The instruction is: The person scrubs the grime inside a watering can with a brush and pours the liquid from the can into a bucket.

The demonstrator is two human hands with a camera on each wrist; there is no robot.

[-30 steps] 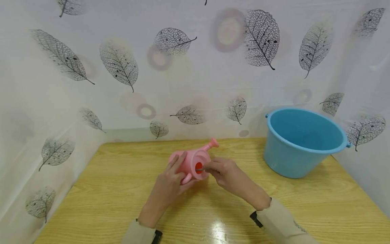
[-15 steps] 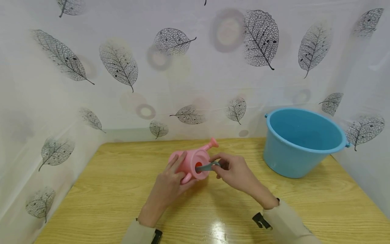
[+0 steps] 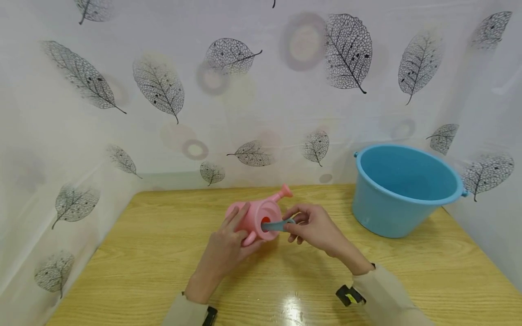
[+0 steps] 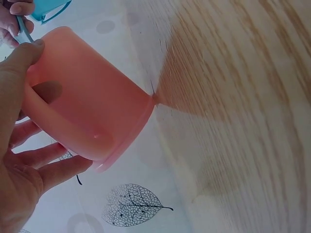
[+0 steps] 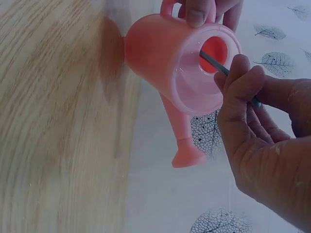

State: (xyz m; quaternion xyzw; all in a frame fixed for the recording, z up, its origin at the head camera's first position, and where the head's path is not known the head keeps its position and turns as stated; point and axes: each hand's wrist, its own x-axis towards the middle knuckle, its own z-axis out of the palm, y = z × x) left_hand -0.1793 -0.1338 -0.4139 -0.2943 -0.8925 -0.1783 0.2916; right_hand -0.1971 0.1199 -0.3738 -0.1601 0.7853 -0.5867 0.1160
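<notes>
A pink toy watering can (image 3: 253,213) lies tipped over, its round opening facing right and its spout (image 5: 180,121) pointing to the back right. My left hand (image 3: 223,251) holds it, fingers spread over the body and thumb by the handle (image 4: 68,128). My right hand (image 3: 317,228) pinches the end of a grey-blue handle (image 3: 273,225) with a loop at its tip. The handle passes through the can's opening, where red shows inside (image 5: 214,53). Whatever is at its other end is hidden in the can.
A large light-blue bucket (image 3: 383,213) stands at the back right of the wooden table (image 3: 142,262). Behind and to the left hangs a white sheet (image 3: 277,104) printed with leaves. Small wet-looking spots (image 3: 297,296) lie near the front edge.
My right hand has moved back to the right from the opening, and more of the grey-blue handle shows outside the can. My left hand and the can have stayed in place.
</notes>
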